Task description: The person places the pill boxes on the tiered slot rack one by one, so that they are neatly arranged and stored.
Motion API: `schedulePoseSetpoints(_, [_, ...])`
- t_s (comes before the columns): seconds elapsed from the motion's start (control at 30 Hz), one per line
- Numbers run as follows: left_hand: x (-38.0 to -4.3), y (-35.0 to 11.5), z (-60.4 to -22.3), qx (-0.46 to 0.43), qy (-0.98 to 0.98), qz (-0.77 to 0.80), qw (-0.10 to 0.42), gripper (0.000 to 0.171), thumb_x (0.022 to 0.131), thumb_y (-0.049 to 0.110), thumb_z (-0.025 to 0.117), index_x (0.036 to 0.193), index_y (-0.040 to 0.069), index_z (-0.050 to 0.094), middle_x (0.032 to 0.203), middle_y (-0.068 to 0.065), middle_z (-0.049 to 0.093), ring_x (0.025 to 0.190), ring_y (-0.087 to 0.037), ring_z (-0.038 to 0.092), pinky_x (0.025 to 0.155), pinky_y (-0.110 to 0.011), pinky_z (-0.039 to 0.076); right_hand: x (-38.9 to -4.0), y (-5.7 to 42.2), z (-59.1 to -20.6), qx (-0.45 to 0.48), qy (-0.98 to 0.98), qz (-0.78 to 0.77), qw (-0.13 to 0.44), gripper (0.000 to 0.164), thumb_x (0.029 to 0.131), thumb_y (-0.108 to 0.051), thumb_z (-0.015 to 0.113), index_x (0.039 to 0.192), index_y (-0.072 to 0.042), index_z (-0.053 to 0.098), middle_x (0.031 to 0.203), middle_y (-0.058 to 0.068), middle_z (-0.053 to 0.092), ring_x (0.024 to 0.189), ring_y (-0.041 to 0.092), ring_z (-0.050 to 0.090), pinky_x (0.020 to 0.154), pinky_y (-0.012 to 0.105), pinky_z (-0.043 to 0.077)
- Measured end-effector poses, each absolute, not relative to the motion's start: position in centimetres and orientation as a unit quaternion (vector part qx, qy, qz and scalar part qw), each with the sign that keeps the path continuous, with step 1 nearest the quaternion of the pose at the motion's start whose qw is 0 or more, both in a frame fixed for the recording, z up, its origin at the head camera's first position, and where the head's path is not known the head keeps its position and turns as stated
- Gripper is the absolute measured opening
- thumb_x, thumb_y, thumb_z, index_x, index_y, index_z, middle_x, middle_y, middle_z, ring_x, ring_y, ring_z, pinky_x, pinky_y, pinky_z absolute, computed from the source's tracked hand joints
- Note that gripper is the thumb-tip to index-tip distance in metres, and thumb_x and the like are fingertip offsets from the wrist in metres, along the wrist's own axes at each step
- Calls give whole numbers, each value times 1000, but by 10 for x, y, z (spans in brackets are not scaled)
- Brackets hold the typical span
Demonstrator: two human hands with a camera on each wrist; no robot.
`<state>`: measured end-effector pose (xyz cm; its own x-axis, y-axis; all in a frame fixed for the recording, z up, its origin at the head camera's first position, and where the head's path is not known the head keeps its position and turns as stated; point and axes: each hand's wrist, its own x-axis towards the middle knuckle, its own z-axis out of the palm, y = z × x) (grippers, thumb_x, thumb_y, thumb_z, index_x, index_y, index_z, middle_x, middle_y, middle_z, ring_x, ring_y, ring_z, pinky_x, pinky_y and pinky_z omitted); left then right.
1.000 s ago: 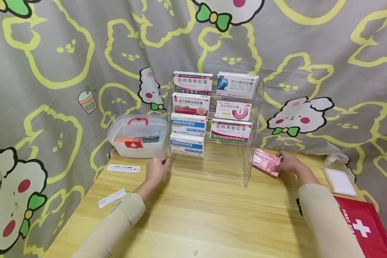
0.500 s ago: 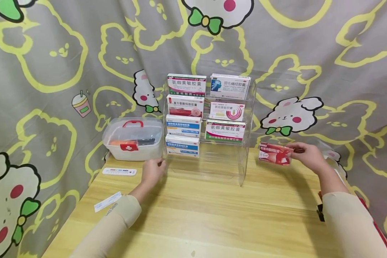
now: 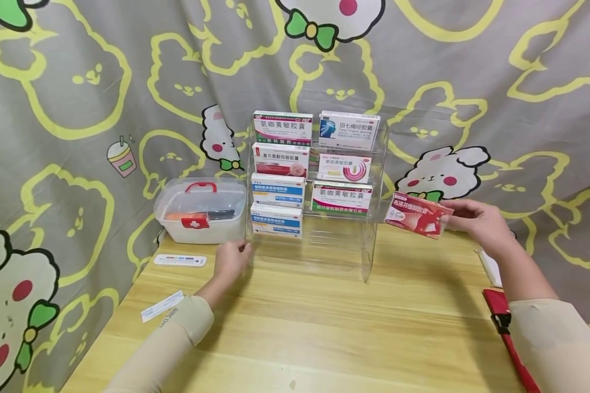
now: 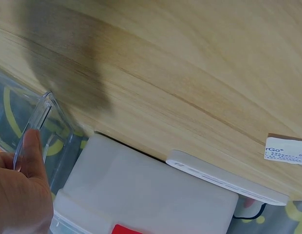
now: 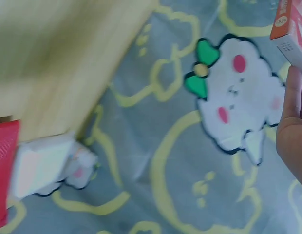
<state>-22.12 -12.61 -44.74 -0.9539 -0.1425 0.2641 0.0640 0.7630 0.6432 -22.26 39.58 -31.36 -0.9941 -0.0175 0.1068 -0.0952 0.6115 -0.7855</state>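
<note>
A clear acrylic rack [image 3: 319, 256] stands on the wooden table with medicine boxes in two columns. Its left column carries several boxes, the lowest a blue-and-white box [image 3: 277, 221]; a green-and-white box [image 3: 341, 199] is lowest on the right. My left hand [image 3: 230, 262] pinches the rack's left side edge, and the left wrist view shows the thumb [image 4: 33, 151] against the clear panel. Right of the rack, my right hand [image 3: 482, 224] holds a red medicine box [image 3: 418, 214] by its right end, tilted and above the table. The right wrist view catches only this box's corner.
Left of the rack sits a clear-lidded first-aid case [image 3: 201, 218] with a red handle. A white test-like strip [image 3: 180, 260] and a paper packet [image 3: 162, 307] lie in front. At the right edge are a red pouch [image 3: 496, 305] and a white pad [image 3: 490, 268]. A patterned curtain hangs behind.
My right hand has lifted the red medicine box off the table and turned its printed front toward me. The left hand has stayed at the rack's edge. The head view has shifted slightly.
</note>
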Motion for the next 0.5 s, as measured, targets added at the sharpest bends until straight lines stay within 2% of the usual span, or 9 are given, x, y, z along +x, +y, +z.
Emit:
schedulePoseSetpoints(0.17, [-221, -127, -448, 20, -927, -345, 148, 16, 87, 11, 61, 87, 0, 73, 75, -11, 69, 65, -20, 55, 65, -37, 51, -216, 372, -297, 70, -874, 474, 80, 42, 85, -24, 70, 122, -9, 61, 90, -18, 63, 79, 5, 57, 64, 17, 48])
schedulePoseSetpoints(0.27, [-221, -127, -448, 21, -927, -344, 148, 16, 87, 10, 61, 84, 1, 73, 73, -10, 69, 64, -20, 54, 64, -36, 51, -215, 354, -291, 89, -862, 491, 86, 40, 84, -19, 71, 121, -8, 62, 90, -18, 65, 78, 4, 59, 63, 17, 49])
schedulePoseSetpoints(0.4, [-222, -128, -448, 24, -928, -343, 147, 16, 87, 10, 60, 80, 2, 73, 70, -8, 67, 63, -20, 54, 63, -36, 50, -219, 323, -289, 111, -867, 475, 99, 41, 83, -22, 72, 120, -7, 63, 95, -17, 63, 82, 5, 59, 63, 19, 49])
schedulePoseSetpoints(0.5, [-222, -128, -448, 26, -928, -345, 136, 16, 87, 11, 60, 85, 2, 73, 74, -9, 68, 65, -20, 55, 64, -35, 50, -224, 300, -294, 121, -879, 448, 108, 42, 83, -29, 72, 120, -9, 64, 103, -6, 63, 86, 6, 58, 63, 19, 49])
